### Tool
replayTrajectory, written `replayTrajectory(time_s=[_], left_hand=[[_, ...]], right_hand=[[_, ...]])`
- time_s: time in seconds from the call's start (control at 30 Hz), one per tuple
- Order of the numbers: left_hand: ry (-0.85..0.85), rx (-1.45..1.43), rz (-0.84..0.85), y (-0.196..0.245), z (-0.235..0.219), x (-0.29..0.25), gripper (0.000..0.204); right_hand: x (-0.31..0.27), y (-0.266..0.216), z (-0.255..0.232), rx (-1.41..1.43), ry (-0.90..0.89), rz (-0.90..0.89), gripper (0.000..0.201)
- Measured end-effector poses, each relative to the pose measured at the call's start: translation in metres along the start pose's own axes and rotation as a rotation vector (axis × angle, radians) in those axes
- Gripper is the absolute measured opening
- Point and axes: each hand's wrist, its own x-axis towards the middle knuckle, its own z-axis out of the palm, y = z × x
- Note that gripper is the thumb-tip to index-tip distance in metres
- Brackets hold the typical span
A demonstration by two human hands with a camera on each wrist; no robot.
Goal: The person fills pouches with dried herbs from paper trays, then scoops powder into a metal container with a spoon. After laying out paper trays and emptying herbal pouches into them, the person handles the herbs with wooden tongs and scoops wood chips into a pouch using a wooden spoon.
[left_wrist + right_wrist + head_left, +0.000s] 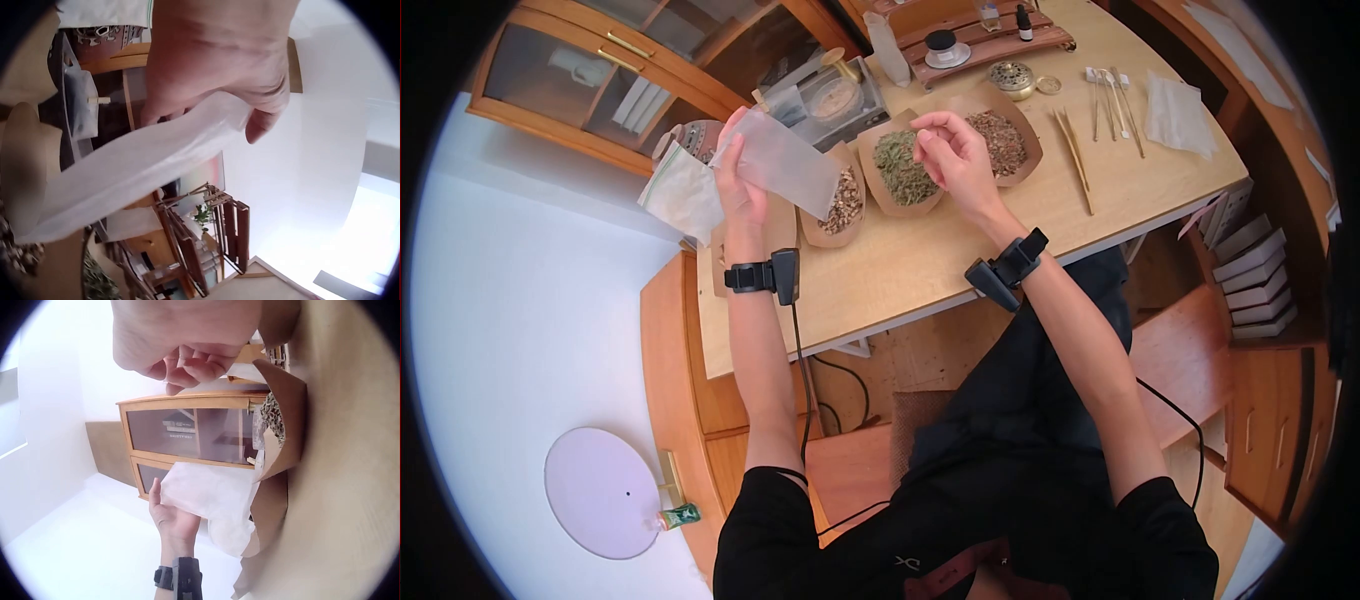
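Note:
My left hand [742, 190] holds a flat, translucent white bag [785, 157] at one end, thumb on one side and fingers on the other. In the left wrist view the bag [119, 172] slants down from the hand [219, 62] toward the paper trays. My right hand [962, 168] hovers over the tray of dried green herbs [897, 172], its fingers loosely curled. Nothing shows between those fingers in the right wrist view of the hand [190, 347]. Pale chopped pieces [843, 208] fill the tray below the bag, and reddish-brown bits [1008, 145] fill the one beyond my right hand.
A zip bag [685, 197] lies by the left table edge. Behind the trays stands a clear box [800, 100]. Brass tweezers [1075, 160], several slim tools [1115, 105], a round brass tin [1011, 80] and a white pouch [1180, 118] lie rightward. A wooden stand [990, 45] is at the back.

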Motion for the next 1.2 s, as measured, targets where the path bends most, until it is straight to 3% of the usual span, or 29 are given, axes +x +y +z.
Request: replayTrajectory(time_s=[0.07, 0.33, 0.87, 1.03, 1.2], left_hand=[[-0.097, 0.122, -0.037, 0.002, -0.009, 0.001, 0.062], [-0.240, 0.015, -0.005, 0.013, -0.014, 0.002, 0.074], [-0.628, -0.005, -0.057, 0.022, -0.024, 0.041, 0.083], [-0.647, 0.009, -0.014, 0.021, -0.029, 0.044, 0.083], [-0.649, -0.010, -0.005, 0.025, -0.032, 0.044, 0.083]], right_hand=[[0.001, 0.001, 0.002, -0.017, -0.015, 0.010, 0.015], [0.004, -0.003, 0.012, -0.147, -0.105, 0.055, 0.015], [0.049, 0.002, 0.068, -0.954, -0.443, 0.037, 0.043], [0.060, 0.020, 0.081, -1.060, -0.528, 0.048, 0.049], [0.073, 0.034, 0.088, -1.163, -0.541, 0.060, 0.042]])
